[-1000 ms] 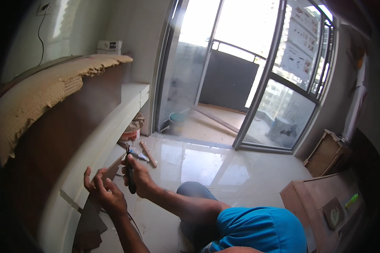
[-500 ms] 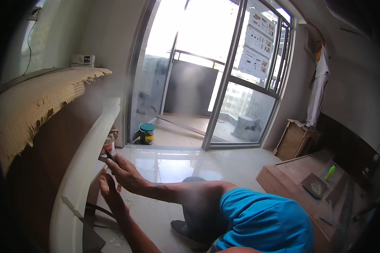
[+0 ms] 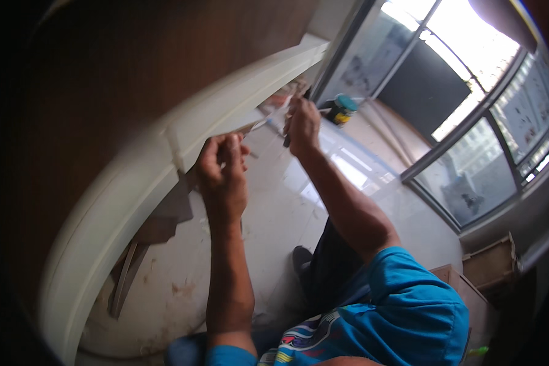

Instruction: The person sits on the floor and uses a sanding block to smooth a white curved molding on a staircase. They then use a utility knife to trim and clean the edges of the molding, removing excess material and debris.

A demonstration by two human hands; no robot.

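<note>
My left hand (image 3: 224, 165) is closed in a pinch just beside the long white panel edge (image 3: 165, 137). A thin brownish and pale sliver (image 3: 247, 129) shows at its fingertips, too blurred to name. Beyond it and to the right, my right hand (image 3: 303, 127) is wrapped round a dark-handled tool (image 3: 287, 141), whose handle pokes out below the fist. Its working end is blurred, so the kind of tool cannot be told. The two hands are a short way apart, over the tiled floor.
A dark brown board (image 3: 183, 67) rises behind the white edge. Brown board pieces (image 3: 158, 222) are under it at the left. A teal-lidded bucket (image 3: 341, 108) stands by the sliding glass door (image 3: 470, 189). A wooden box (image 3: 489, 263) is at the right. Scraps and dust lie on the floor (image 3: 183, 287).
The view has tilted and come closer to the white edge. My hands have drawn apart, the right one now farther forward with the tool still in it.
</note>
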